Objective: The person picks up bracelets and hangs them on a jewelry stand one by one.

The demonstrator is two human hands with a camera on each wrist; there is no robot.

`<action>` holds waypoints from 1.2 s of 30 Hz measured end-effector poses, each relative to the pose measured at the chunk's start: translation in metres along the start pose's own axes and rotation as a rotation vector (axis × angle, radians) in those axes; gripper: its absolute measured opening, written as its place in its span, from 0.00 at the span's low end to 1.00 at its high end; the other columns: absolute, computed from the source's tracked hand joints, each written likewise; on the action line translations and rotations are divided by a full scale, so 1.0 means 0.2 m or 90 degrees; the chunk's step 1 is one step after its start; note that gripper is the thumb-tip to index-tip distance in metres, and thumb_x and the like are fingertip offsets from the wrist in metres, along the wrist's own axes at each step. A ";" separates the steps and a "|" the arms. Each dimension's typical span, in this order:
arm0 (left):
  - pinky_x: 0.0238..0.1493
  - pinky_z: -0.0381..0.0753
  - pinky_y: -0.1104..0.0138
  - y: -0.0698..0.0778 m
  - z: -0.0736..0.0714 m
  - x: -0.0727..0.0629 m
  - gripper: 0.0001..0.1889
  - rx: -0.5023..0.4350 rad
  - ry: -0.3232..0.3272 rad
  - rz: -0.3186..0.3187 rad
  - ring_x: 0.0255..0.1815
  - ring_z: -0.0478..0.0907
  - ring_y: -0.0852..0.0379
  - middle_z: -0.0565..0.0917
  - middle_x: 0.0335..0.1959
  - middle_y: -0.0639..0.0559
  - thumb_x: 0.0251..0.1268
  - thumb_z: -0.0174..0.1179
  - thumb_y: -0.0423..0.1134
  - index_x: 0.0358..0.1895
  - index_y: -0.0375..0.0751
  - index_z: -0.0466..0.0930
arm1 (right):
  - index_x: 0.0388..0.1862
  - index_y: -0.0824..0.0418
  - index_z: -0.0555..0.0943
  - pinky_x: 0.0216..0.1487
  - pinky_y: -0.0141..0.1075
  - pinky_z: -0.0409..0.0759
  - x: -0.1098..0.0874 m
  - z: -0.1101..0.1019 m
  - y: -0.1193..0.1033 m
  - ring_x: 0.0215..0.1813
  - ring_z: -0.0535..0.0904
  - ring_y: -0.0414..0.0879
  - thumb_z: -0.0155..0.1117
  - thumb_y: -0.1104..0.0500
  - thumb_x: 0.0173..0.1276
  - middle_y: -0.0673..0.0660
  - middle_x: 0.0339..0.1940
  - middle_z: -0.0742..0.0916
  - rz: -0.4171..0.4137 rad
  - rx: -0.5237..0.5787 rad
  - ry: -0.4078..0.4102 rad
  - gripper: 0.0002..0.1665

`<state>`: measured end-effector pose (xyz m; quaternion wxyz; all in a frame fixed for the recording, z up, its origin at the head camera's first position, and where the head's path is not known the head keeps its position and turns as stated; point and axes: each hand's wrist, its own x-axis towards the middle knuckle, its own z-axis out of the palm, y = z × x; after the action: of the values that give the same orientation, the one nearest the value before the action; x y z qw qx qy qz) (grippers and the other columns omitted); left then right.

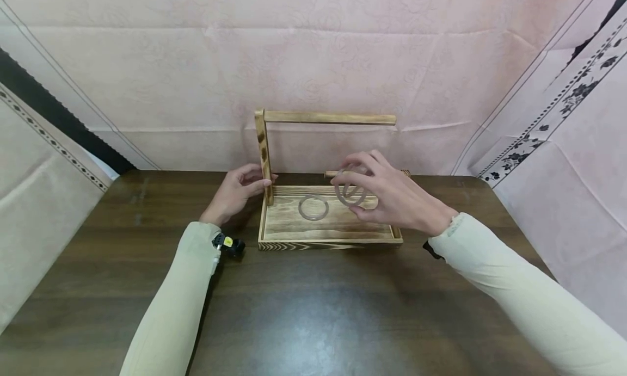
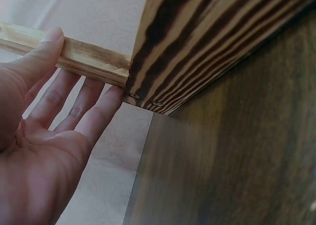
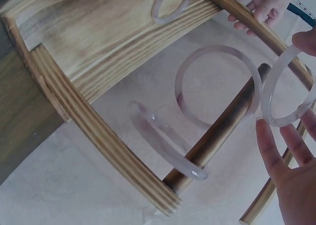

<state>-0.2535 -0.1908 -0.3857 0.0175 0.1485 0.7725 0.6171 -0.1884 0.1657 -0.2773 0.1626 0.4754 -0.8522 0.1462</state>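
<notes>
The wooden tray [image 1: 330, 241] has one pale ring [image 1: 301, 207] lying flat on its floor, left of the middle. At the tray's back left corner the left hand [image 1: 240, 191] reaches forward, wrist beside the tray's left end, and holds the wooden upright [image 1: 263, 153] low down, thumb on one face and fingers against the other. The top bar [image 1: 328, 117] runs from that upright to the right, high above the tray's back edge. The right arm slants in from beyond the tray's right end, and the right hand [image 1: 394, 196] hangs over the tray's right half with its fingers pointing left, pinching a second ring [image 3: 268, 94] between thumb and fingertips (the ring stands on edge in that grip, clear of the tray). By the tray's back right side a dark-ended dowel [image 3: 222, 126] juts inward; a third ring [image 3: 160, 146] sits near its base, and a fourth ring [image 3: 178, 82] overlaps it nearer the free end, though whether that one encircles the dowel I cannot tell.
</notes>
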 end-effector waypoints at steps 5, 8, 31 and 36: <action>0.62 0.84 0.58 0.00 0.00 0.00 0.18 0.004 0.001 0.000 0.60 0.83 0.45 0.85 0.60 0.38 0.72 0.64 0.39 0.60 0.36 0.79 | 0.65 0.46 0.79 0.50 0.44 0.82 0.00 -0.01 0.02 0.65 0.69 0.52 0.76 0.59 0.59 0.54 0.65 0.77 -0.006 -0.013 0.009 0.34; 0.62 0.84 0.56 0.01 0.00 0.00 0.18 0.006 0.002 0.000 0.59 0.84 0.46 0.84 0.60 0.36 0.72 0.64 0.39 0.60 0.37 0.80 | 0.62 0.48 0.80 0.53 0.45 0.80 0.01 -0.01 0.03 0.64 0.69 0.53 0.76 0.59 0.58 0.55 0.64 0.77 -0.007 -0.018 0.012 0.31; 0.58 0.84 0.67 -0.01 0.00 0.00 0.18 0.008 0.000 -0.003 0.59 0.83 0.49 0.84 0.61 0.36 0.72 0.64 0.40 0.60 0.37 0.80 | 0.60 0.54 0.80 0.54 0.48 0.79 -0.01 -0.04 0.12 0.60 0.71 0.57 0.77 0.61 0.56 0.61 0.61 0.78 -0.020 -0.012 0.063 0.31; 0.58 0.84 0.67 0.00 0.00 0.00 0.18 0.012 0.000 -0.003 0.60 0.83 0.48 0.84 0.61 0.37 0.72 0.64 0.40 0.60 0.37 0.79 | 0.61 0.53 0.80 0.54 0.48 0.80 -0.02 -0.05 0.13 0.62 0.71 0.56 0.78 0.60 0.55 0.60 0.62 0.78 0.000 -0.018 0.061 0.32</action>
<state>-0.2540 -0.1906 -0.3858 0.0177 0.1467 0.7788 0.6097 -0.2069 0.1851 -0.2726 0.2101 0.4653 -0.8454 0.1571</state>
